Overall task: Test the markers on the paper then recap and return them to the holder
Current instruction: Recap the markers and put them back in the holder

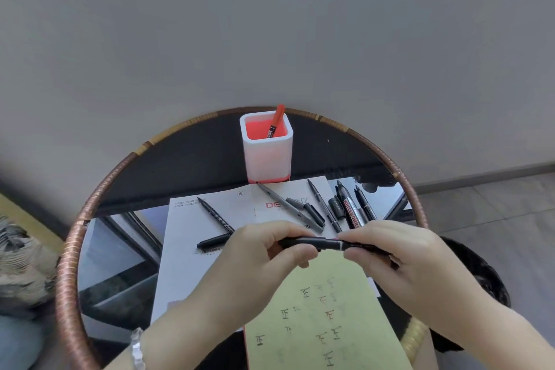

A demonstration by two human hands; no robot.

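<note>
A black marker (326,243) lies level between my hands above the paper. My left hand (258,258) grips its cap end. My right hand (396,258) grips its barrel. Whether the cap is fully seated I cannot tell. Below them lies a pale green paper (318,315) with several small test marks. The white holder (266,149) with a red inside stands at the table's far edge, with one red marker (276,121) leaning in it. Several black and grey markers (303,213) and loose caps lie on the white sheet (186,249) behind my hands.
The round table (72,249) has a wound copper rim and a reflective glass top. A whiteboard marker (350,209) lies to the right near the rim. A grey wall stands behind and a tiled floor shows at the right.
</note>
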